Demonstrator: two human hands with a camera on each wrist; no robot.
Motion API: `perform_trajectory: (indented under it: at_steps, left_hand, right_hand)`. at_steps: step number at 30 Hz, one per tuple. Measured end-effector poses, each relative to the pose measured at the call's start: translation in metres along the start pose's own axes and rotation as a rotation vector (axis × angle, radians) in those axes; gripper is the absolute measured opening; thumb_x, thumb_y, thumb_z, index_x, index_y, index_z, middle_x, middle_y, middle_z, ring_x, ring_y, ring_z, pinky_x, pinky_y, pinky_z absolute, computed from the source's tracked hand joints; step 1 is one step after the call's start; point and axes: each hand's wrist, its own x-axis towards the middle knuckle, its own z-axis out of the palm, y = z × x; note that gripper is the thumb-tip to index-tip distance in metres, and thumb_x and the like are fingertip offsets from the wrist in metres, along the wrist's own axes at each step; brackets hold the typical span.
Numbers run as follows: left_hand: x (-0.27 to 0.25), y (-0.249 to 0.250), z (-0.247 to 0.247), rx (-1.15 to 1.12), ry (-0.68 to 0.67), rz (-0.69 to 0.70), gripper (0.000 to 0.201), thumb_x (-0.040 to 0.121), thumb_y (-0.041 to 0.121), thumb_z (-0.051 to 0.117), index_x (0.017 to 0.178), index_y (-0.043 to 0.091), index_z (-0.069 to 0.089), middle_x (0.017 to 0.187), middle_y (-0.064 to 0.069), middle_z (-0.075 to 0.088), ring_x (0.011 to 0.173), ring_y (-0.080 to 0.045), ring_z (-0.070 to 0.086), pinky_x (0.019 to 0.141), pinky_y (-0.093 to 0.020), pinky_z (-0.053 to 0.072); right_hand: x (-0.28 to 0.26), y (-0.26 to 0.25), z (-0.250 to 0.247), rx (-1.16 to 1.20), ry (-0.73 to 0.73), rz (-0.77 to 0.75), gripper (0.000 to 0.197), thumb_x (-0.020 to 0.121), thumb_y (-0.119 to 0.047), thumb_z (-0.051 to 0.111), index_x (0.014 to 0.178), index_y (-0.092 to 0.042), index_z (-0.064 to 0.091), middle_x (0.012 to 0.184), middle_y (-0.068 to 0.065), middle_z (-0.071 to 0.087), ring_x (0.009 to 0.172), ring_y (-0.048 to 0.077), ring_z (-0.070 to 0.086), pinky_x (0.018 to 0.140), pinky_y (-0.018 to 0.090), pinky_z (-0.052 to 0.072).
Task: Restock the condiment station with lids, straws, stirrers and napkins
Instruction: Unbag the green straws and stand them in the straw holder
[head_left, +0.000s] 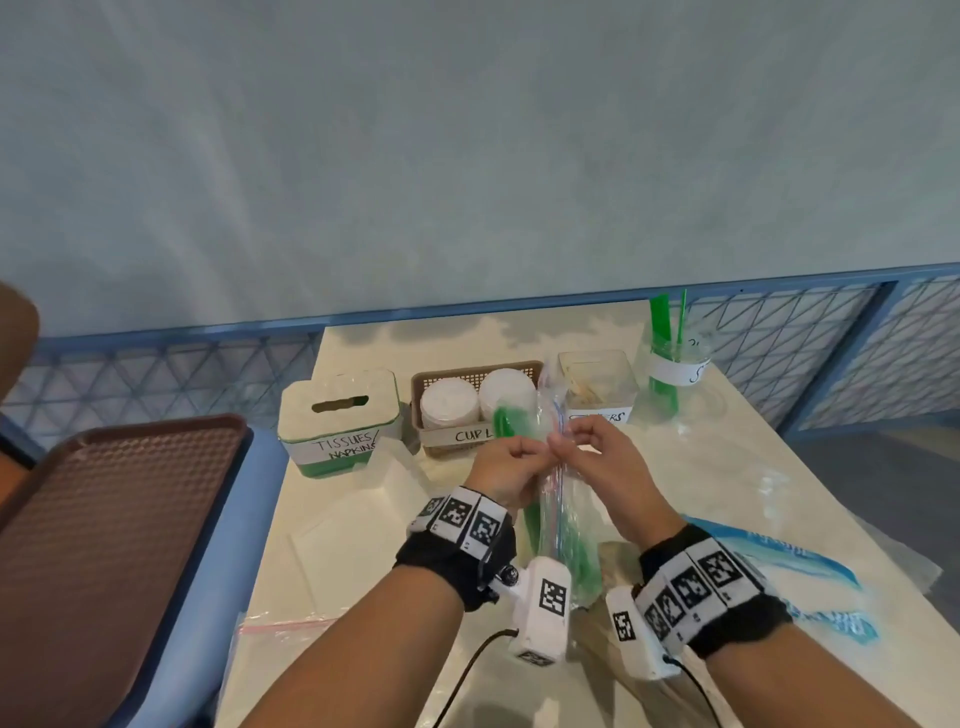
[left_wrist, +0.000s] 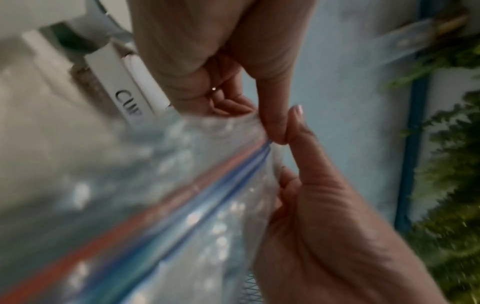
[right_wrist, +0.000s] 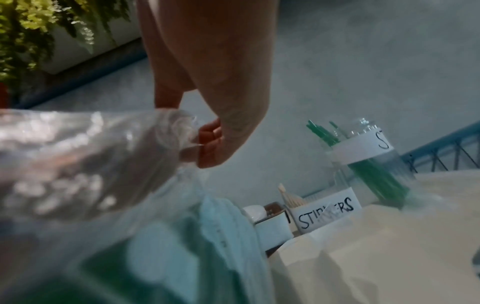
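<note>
Your left hand (head_left: 501, 462) and right hand (head_left: 597, 457) each pinch the zip edge of the straw bag (head_left: 558, 519), just in front of the cup-lid basket (head_left: 467, 410); the seal seems shut.

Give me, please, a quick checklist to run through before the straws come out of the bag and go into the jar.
1. Both hands on the bag: ok. The left hand and right hand pinch the top of the bag on either side of its zip strip.
2. Bag open: cannot tell; the strip looks closed along most of its length.
3. Straws inside the bag: ok, green straws show through the plastic.
4. Straw jar upright and within sight: ok, at the table's far right.
5. Room in the jar: ok, only a few straws stand in it.
6. Path to the jar: cannot tell; the stirrer box stands between.
</note>
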Motion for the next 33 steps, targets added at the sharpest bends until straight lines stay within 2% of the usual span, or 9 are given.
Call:
perform_trajectory:
  at_steps: [3,5,10,15,21,25,29,31,33]
  left_hand:
    - [0.0,-0.004,0.005,-0.145,-0.043,-0.063,0.021,0.085,0.019,0.065,0.079,0.0,0.058,0.069,-0.008,0.069,0.06,-0.013,0.067,0.054,-0.021,0.052]
    - [0.001,-0.005,0.006,-0.161,-0.056,-0.086,0.05,0.073,0.037,0.072,0.104,0.0,0.058,0.093,-0.018,0.068,0.081,-0.023,0.068,0.07,-0.03,0.055]
    - [0.01,-0.008,0.008,-0.161,-0.007,-0.084,0.078,0.046,0.056,0.085,0.101,0.007,0.056,0.085,-0.018,0.055,0.073,-0.024,0.054,0.071,-0.035,0.05]
    - [0.008,0.0,-0.009,-0.239,0.087,-0.04,0.022,0.083,0.018,0.065,0.072,0.006,0.051,0.078,-0.007,0.062,0.069,-0.017,0.06,0.06,-0.03,0.056]
    - [0.001,0.015,-0.021,-0.131,0.336,0.215,0.029,0.089,0.002,0.054,0.067,0.015,0.041,0.064,-0.003,0.053,0.051,-0.011,0.048,0.043,-0.018,0.043]
    - [-0.009,0.024,-0.012,-0.143,0.339,0.43,0.031,0.091,-0.007,0.039,0.079,0.021,0.042,0.055,-0.001,0.045,0.039,-0.009,0.038,0.039,-0.019,0.034]
    - [-0.017,0.019,-0.001,0.108,0.234,0.591,0.031,0.095,-0.003,0.033,0.086,0.024,0.045,0.055,0.009,0.045,0.047,-0.01,0.042,0.051,-0.025,0.039]
    - [-0.021,0.016,0.003,0.214,0.207,0.633,0.031,0.096,-0.002,0.033,0.087,0.025,0.045,0.059,0.011,0.046,0.05,-0.011,0.045,0.055,-0.029,0.042]
    - [-0.023,0.012,0.008,0.271,0.185,0.656,0.03,0.096,-0.002,0.034,0.09,0.025,0.043,0.067,0.005,0.048,0.054,-0.012,0.046,0.056,-0.028,0.043]
  right_hand:
    - [0.0,0.001,-0.009,0.044,-0.029,0.003,0.013,0.084,-0.02,0.067,0.076,-0.013,0.06,0.08,0.001,0.062,0.079,0.012,0.058,0.067,0.021,0.049]
    - [-0.001,0.004,-0.015,0.079,-0.083,0.031,0.014,0.083,-0.013,0.067,0.073,-0.011,0.059,0.079,0.002,0.061,0.073,0.01,0.057,0.063,0.018,0.049]
    - [0.001,0.007,-0.02,0.038,-0.102,0.042,0.017,0.086,-0.013,0.065,0.073,-0.013,0.055,0.081,0.002,0.062,0.072,0.01,0.061,0.061,0.017,0.049]
    - [0.005,0.014,-0.037,0.103,-0.058,0.074,0.012,0.089,-0.013,0.061,0.078,-0.01,0.055,0.089,0.013,0.069,0.08,0.017,0.064,0.07,0.031,0.052]
    - [0.018,0.027,-0.057,0.131,0.131,0.181,0.014,0.09,-0.001,0.054,0.078,-0.006,0.051,0.085,0.012,0.063,0.07,0.019,0.064,0.066,0.029,0.05]
    - [0.025,0.037,-0.058,0.048,0.162,0.201,0.016,0.086,-0.001,0.06,0.075,-0.01,0.052,0.09,0.015,0.062,0.075,0.022,0.062,0.066,0.026,0.05]
    - [0.016,0.002,-0.044,-0.163,0.403,-0.173,0.013,0.086,-0.015,0.064,0.09,-0.014,0.052,0.09,0.002,0.06,0.073,0.006,0.056,0.063,0.004,0.042]
    - [0.005,-0.023,-0.034,-0.168,0.296,-0.36,0.008,0.09,-0.013,0.059,0.085,-0.016,0.053,0.074,-0.002,0.059,0.06,0.003,0.053,0.058,0.007,0.042]
    - [-0.001,-0.033,-0.022,-0.313,-0.02,-0.335,0.011,0.093,-0.014,0.054,0.083,-0.018,0.056,0.067,-0.006,0.059,0.055,0.002,0.053,0.058,0.009,0.043]
